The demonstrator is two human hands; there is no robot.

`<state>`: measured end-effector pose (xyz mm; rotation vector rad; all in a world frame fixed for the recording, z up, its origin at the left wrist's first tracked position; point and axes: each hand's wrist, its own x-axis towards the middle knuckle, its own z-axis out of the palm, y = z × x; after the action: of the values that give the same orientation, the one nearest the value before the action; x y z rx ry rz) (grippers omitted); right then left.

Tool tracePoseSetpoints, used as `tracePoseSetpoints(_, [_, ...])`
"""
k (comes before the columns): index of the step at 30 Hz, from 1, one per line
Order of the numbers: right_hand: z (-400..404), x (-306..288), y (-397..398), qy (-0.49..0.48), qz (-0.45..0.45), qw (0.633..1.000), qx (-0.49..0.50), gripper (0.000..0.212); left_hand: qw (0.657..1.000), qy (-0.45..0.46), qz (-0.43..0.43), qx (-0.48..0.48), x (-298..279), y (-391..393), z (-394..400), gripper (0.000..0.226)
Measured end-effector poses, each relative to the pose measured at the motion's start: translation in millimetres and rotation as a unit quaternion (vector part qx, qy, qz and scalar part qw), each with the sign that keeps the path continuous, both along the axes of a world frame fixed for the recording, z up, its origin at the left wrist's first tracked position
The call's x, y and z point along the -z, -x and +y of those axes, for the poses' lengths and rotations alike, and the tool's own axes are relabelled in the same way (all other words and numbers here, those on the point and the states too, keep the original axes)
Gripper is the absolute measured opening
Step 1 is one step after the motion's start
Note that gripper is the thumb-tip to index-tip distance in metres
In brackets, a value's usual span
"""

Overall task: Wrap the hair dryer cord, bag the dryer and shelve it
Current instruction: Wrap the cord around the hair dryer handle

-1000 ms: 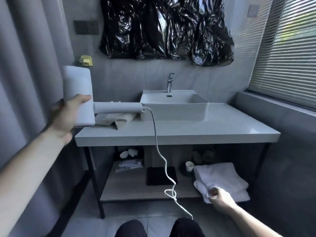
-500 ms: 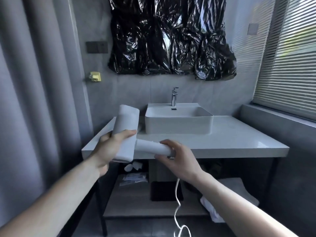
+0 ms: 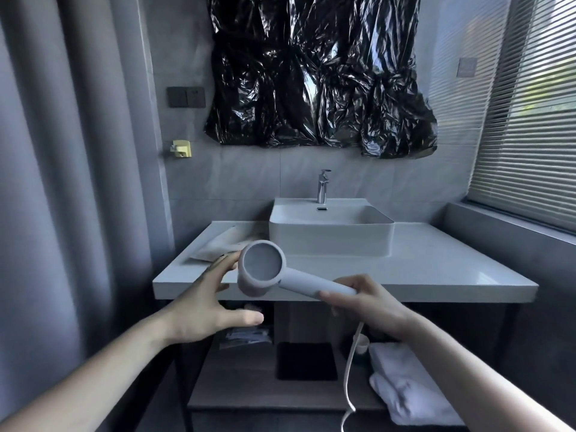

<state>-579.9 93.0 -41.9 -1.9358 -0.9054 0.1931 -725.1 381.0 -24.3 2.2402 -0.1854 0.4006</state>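
A: Where's the hair dryer (image 3: 262, 268) now?

B: In front of the counter (image 3: 436, 269). The right hand (image 3: 366, 302) has its fingers clamped round the handle end; the barrel sits just past the left hand (image 3: 207, 302), whose fingers are spread apart, fingertips barely brushing it.

A: And the cord (image 3: 350, 369)?

B: It hangs loose below the right fingers, unwrapped.

A: So how should the wrapping go?

B: I'd keep that right grip firm, catch the cord close under those fingers with the left, and lay even, slack loops around the handle, no kinks at the joint.
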Motion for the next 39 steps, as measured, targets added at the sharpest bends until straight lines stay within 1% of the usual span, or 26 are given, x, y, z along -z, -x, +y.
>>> tracePoseSetpoints(2, [-3.9,-7.1,-1.9,0.023,0.030,0.998,-0.044,0.044,0.999,-0.025,-0.017,-0.024,1.3,-4.5,-4.7,0.080])
tracePoseSetpoints(5, [-5.9,-14.8,-0.9,0.048,0.060,0.991,-0.107,0.043,0.999,0.012,-0.040,0.017,5.1,-14.0,-11.0,0.038])
tracePoseSetpoints(6, [-5.4,-16.2,0.1,0.046,0.069,0.990,-0.118,0.044,0.998,0.032,-0.048,0.024,5.0,-14.5,-13.9,0.033])
tracePoseSetpoints(7, [-4.1,-17.8,1.5,0.032,0.084,0.988,-0.123,0.046,0.996,0.062,-0.054,0.026,5.4,-15.3,-15.7,0.031])
tracePoseSetpoints(9, [-0.4,-18.8,0.8,-0.032,0.140,0.983,-0.111,0.057,0.988,0.136,-0.067,0.016,6.1,-15.6,-17.8,0.028])
tracePoseSetpoints(11, [3.4,-17.6,-2.5,-0.117,0.208,0.968,-0.076,0.065,0.975,0.213,-0.063,-0.005,4.9,-15.2,-20.2,0.042])
tracePoseSetpoints(12, [5.0,-15.8,-3.8,-0.160,0.238,0.956,-0.062,0.064,0.966,0.250,-0.055,-0.019,3.4,-15.3,-21.4,0.049])
tracePoseSetpoints(13, [6.6,-13.3,-5.0,-0.206,0.263,0.941,-0.052,0.059,0.957,0.285,-0.045,-0.032,1.7,-15.6,-22.7,0.055])
tracePoseSetpoints(15, [9.1,-7.0,-6.6,-0.279,0.289,0.915,-0.028,0.048,0.941,0.335,-0.025,-0.045,-0.9,-16.1,-23.0,0.067])
tracePoseSetpoints(16, [10.2,-3.4,-6.2,-0.296,0.284,0.912,-0.010,0.050,0.934,0.353,-0.015,-0.051,-2.8,-15.9,-22.7,0.071])
tracePoseSetpoints(18, [12.7,5.7,-4.8,-0.307,0.250,0.918,0.035,0.054,0.925,0.375,0.003,-0.062,-6.4,-15.0,-22.3,0.075])
tracePoseSetpoints(20, [14.1,15.0,-3.7,-0.309,0.207,0.925,0.070,0.051,0.920,0.385,0.018,-0.071,-9.4,-14.2,-22.0,0.075])
tracePoseSetpoints(23, [12.6,25.8,-2.9,-0.251,0.122,0.954,0.106,0.042,0.914,0.397,0.031,-0.080,-11.1,-13.7,-19.1,0.061])
tracePoseSetpoints(24, [12.0,28.0,-2.9,-0.235,0.109,0.959,0.112,0.039,0.911,0.403,0.035,-0.081,-10.4,-13.8,-17.4,0.059])
tracePoseSetpoints(26, [10.5,30.7,-3.7,-0.225,0.118,0.960,0.116,0.035,0.904,0.417,0.045,-0.078,-8.5,-14.3,-13.3,0.057])
tracePoseSetpoints(29, [9.7,35.0,-4.5,-0.210,0.153,0.959,0.117,0.035,0.888,0.448,0.055,-0.088,-9.9,-15.5,-7.7,0.049])
tracePoseSetpoints(32, [11.0,42.7,-0.2,-0.141,0.128,0.976,0.106,0.035,0.880,0.460,0.029,-0.115,-18.1,-18.4,-3.8,0.040])
tracePoseSetpoints(35, [15.4,45.7,8.1,-0.055,0.064,0.992,0.093,0.035,0.884,0.444,-0.006,-0.147,-24.1,-20.4,-7.2,0.027])
tracePoseSetpoints(36, [17.5,44.6,11.6,-0.028,0.034,0.995,0.094,0.036,0.885,0.436,-0.019,-0.161,-24.8,-21.2,-8.9,0.025])
tracePoseSetpoints(39, [22.5,39.0,25.6,0.032,-0.058,0.994,0.086,0.034,0.890,0.409,-0.046,-0.198,-25.4,-23.8,-12.3,0.033])
